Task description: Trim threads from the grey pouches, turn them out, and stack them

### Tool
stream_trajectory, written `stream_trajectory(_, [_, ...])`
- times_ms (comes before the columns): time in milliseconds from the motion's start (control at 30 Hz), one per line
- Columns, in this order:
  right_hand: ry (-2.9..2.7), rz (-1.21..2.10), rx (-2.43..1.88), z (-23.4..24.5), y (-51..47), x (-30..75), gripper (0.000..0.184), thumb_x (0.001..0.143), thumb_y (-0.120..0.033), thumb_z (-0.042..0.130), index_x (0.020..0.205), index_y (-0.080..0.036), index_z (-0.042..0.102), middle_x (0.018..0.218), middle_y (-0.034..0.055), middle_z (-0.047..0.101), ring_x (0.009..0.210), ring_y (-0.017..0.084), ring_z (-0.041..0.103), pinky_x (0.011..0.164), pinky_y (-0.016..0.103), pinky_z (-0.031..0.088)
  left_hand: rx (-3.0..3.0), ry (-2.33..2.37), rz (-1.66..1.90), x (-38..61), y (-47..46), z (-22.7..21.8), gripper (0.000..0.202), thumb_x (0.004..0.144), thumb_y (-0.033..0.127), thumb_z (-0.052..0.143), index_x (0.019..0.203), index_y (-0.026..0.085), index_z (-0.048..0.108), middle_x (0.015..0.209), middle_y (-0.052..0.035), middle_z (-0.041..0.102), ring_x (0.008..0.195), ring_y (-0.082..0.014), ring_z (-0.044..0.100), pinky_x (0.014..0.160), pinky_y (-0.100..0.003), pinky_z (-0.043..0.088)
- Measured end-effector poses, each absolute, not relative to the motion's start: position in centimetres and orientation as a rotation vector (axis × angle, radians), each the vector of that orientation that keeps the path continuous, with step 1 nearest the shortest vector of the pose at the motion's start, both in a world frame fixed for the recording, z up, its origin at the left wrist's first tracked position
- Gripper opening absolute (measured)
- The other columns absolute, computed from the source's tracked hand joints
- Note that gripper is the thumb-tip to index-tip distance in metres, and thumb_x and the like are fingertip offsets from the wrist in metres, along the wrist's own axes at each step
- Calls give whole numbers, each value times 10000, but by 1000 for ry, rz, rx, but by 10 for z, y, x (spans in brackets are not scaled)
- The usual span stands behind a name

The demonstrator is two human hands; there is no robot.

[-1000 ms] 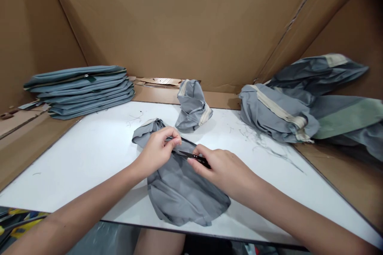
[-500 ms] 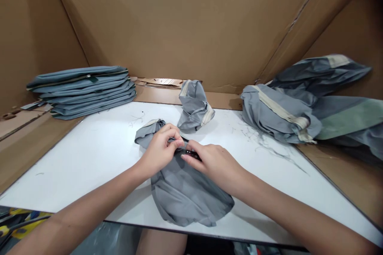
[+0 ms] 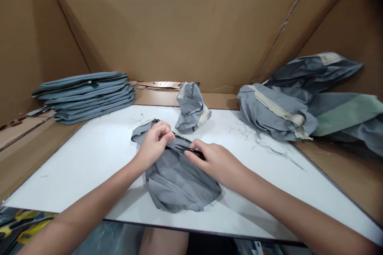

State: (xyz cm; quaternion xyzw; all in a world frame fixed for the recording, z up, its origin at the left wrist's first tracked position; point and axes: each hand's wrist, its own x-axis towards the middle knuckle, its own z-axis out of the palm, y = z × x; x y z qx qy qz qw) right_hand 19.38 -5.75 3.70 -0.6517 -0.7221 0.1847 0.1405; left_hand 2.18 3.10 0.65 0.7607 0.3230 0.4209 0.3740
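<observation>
A grey fabric piece (image 3: 182,183) lies on the white table in front of me, its top edge bunched and bordered with dark trim. My left hand (image 3: 157,139) pinches that edge between thumb and fingers; any thread there is too fine to make out. My right hand (image 3: 214,161) is closed around black-handled thread snips (image 3: 194,152), whose metal blades point left toward the left fingertips, over the fabric's edge. Another crumpled grey fabric piece (image 3: 191,107) with a cream strip sits just beyond my hands.
Folded blue-grey fabric items (image 3: 86,97) are stacked at the back left. Grey fabric pieces (image 3: 275,107) heap up on the right, beside loose thread ends (image 3: 266,147). Cardboard walls (image 3: 155,36) enclose the white table (image 3: 89,155) at the back and sides.
My right hand and the snips have drawn slightly away from the left fingertips, so the blades now show. The fabric's lower part has shifted a little left and up.
</observation>
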Motion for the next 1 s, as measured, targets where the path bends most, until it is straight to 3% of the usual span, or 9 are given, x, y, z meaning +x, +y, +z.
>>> stream_trajectory(433, [-2207,408,-1761,27,-41,193,257,915,-400,392,925,-205,558,737,12,635,666,153,583,558,229,286,1897,870,1216,14,32,19,226,770,305,519,594,164,508,732,-17,486,741,-133,484,676,-242,391])
stream_trajectory(567, [-2142,431,-1821,26,-58,195,321,878,-499,406,963,-216,531,706,4,632,625,166,586,544,237,302,1871,1215,1593,-23,80,28,192,773,357,530,722,174,558,815,-22,568,816,-140,526,716,-232,415])
stream_trajectory(633, [-2183,331,-1842,23,-64,194,370,818,-533,489,997,-211,522,689,10,637,630,196,606,543,248,309,1956,1620,1510,-45,110,24,243,778,397,500,779,175,598,887,-28,608,853,-144,540,741,-227,412])
stream_trajectory(767, [-2265,201,-1832,15,-66,193,172,817,-289,521,976,-222,531,734,5,668,671,206,644,553,253,327,1948,1870,1219,-75,150,1,271,643,425,643,609,163,584,639,-26,604,666,-172,540,628,-254,371])
stream_trajectory(867, [-2349,222,-1733,10,-65,198,166,784,-130,487,923,-214,522,774,-12,677,680,178,650,556,240,348,2015,1944,1056,-82,157,-17,352,601,461,678,470,177,519,512,-34,526,694,-219,535,649,-283,357])
stream_trajectory(933, [-2379,178,-1662,7,-66,202,191,769,-73,460,898,-204,511,772,-17,677,668,162,649,543,230,352,2108,1894,991,-83,156,-22,323,665,435,626,485,177,548,600,-69,572,814,-252,533,723,-310,372])
stream_trajectory(1000, [-2382,92,-1603,4,-69,207,205,766,-35,422,862,-196,503,747,-14,673,648,146,644,522,219,347,2212,1781,963,-81,152,-19,198,731,349,553,693,181,652,852,-92,635,964,-259,505,834,-333,370])
